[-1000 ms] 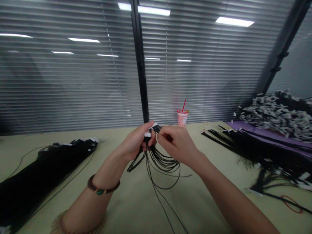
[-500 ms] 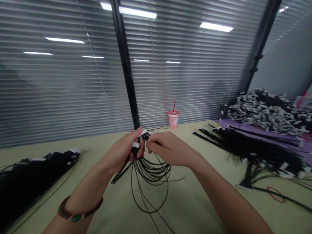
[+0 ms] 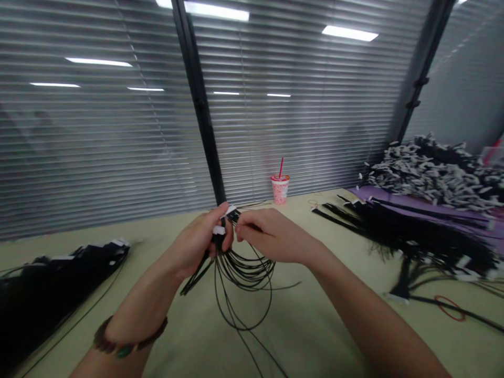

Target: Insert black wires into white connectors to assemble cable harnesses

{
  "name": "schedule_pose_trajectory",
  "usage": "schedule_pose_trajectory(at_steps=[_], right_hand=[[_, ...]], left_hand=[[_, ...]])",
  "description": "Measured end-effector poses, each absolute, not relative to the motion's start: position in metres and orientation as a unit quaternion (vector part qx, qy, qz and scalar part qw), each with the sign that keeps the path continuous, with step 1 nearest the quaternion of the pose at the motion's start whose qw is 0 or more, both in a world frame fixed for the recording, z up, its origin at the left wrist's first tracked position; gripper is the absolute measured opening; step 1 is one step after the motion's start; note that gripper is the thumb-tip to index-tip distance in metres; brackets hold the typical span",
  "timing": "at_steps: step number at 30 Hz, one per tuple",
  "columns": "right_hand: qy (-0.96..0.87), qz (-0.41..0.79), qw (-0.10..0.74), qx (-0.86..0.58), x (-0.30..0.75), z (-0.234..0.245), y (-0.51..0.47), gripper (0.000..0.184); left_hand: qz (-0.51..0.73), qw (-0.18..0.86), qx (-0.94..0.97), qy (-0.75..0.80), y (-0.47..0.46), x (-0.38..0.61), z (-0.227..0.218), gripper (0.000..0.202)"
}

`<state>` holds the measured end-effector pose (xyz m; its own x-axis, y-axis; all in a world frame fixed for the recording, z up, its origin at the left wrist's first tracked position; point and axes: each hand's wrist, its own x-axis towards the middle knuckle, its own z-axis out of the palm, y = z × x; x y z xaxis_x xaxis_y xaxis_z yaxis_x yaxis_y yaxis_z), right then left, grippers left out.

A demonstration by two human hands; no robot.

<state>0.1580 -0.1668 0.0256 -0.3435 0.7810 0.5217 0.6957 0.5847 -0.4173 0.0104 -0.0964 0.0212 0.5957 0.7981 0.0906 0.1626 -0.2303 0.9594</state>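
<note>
The wires (image 3: 252, 287) hung in loops below the left grip (image 3: 199, 239), which was clamped on them. One white connector (image 3: 218, 230) showed at its fingers, another (image 3: 230, 211) just above, by the thumb. The right grip (image 3: 277, 236) was curled against the wires just right of the left; whether it pinched a strand, I could not tell. Loose ends trailed below both grips. A bracelet (image 3: 125, 348) circled the left forearm. Beyond the right grip, a cup (image 3: 280, 190) with a red straw (image 3: 281, 167) stood on the surface (image 3: 323, 325). A black pile (image 3: 59, 294) lay well left of the grips; a black bundle (image 3: 413, 231) and a white-tipped heap (image 3: 429, 170) lay well right. Blinds (image 3: 307, 126) rose behind.
</note>
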Motion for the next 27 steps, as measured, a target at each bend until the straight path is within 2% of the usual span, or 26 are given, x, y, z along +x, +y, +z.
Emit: schedule_pose_trajectory(at_steps=[13,27], right_hand=[[-0.761,0.004,0.433,-0.482,0.153,0.018,-0.163,0.021],[-0.759,-0.056,0.424,-0.491,0.143,0.013,-0.156,0.022]], left_hand=[[0.315,0.540,0.706,0.333,-0.095,0.012,0.020,0.052],[0.314,0.558,0.690,0.338,-0.091,0.011,0.015,0.049]])
